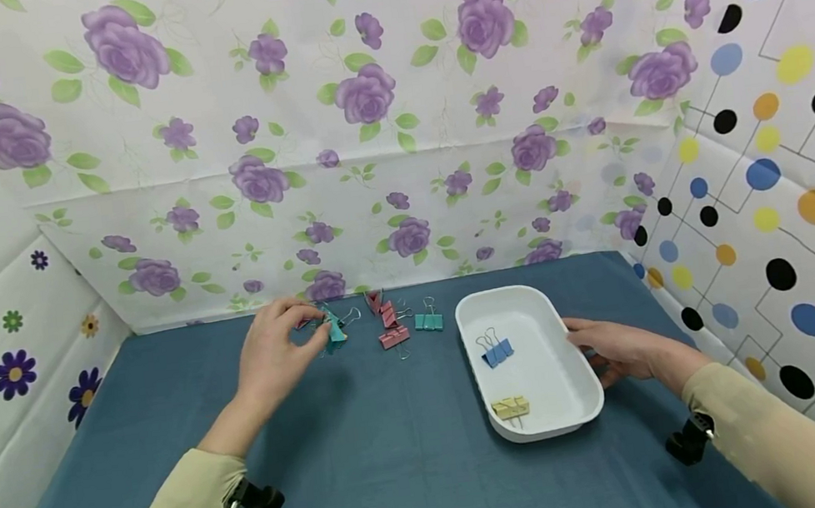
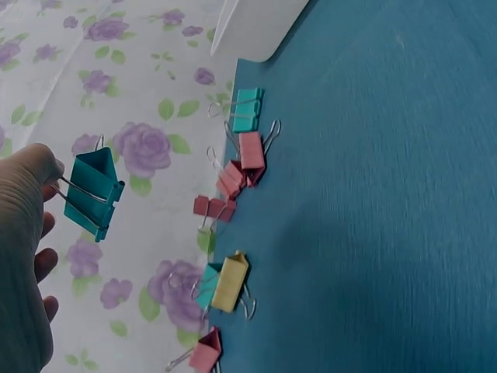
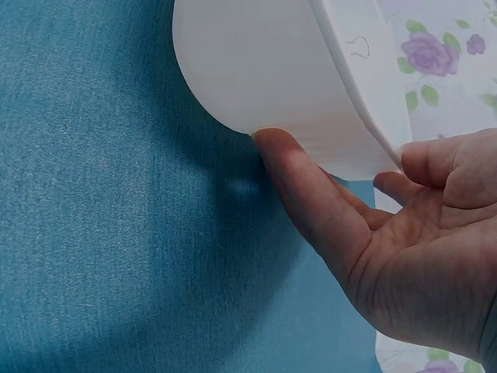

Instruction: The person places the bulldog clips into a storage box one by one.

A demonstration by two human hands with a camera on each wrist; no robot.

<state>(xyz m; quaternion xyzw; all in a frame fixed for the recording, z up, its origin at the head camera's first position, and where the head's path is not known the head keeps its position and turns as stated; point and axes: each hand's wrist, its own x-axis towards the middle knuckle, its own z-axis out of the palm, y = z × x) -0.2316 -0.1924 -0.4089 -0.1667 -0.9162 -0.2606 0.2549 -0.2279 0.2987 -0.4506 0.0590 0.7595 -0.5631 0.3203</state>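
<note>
My left hand (image 1: 275,349) pinches a teal binder clip (image 2: 93,190) by its wire handles, raised over the others at the back of the table. Below it in the left wrist view lie a yellow binder clip (image 2: 231,282) overlapping a teal one, and a pink clip (image 2: 206,353). My right hand (image 1: 618,349) holds the right side of a white tray (image 1: 547,418); in the right wrist view, digits are at its rim and its underside. Inside the tray are a blue binder clip (image 1: 498,353) and a yellow one (image 1: 510,407).
Several pink binder clips (image 1: 394,338) and another teal clip (image 1: 429,321) lie between the left hand and the tray, near the back edge. A blue cloth (image 1: 402,472) covers the table. Flowered sheeting (image 1: 400,188) rises behind, with dotted sheeting (image 1: 774,221) on the right.
</note>
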